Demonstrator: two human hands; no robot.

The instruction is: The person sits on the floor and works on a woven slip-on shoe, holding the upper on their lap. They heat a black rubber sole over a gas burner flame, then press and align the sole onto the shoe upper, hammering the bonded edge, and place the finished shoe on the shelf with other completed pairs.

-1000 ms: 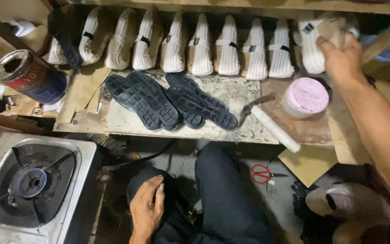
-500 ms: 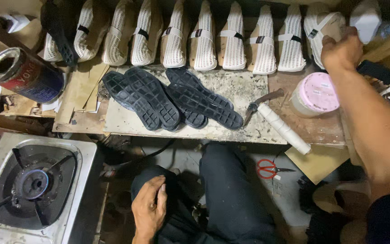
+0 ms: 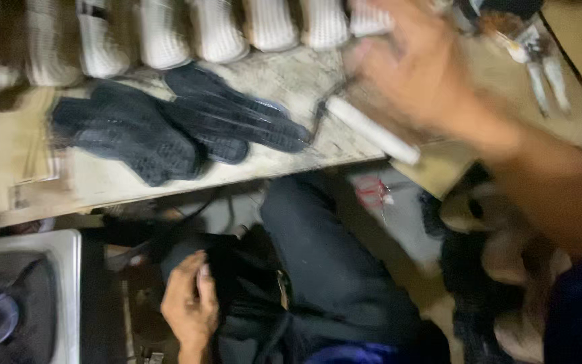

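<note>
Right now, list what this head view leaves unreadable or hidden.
- Right hand: motion-blurred; whether it grips anything cannot be told.
- Row of white shoe uppers: tops cut off by the upper edge, blurred.
- Gas stove: cropped by the left and bottom edges.
- Left hand: rests on a dark cloth on the lap; fingertips hidden in it.
- Red scissors: smeared by blur.

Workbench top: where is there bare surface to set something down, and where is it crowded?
Bare workbench shows between the white shoe uppers and the black soles, and along the front edge below the soles. The right end is crowded: the white handle lies there and the blurred right hand covers it.
</note>
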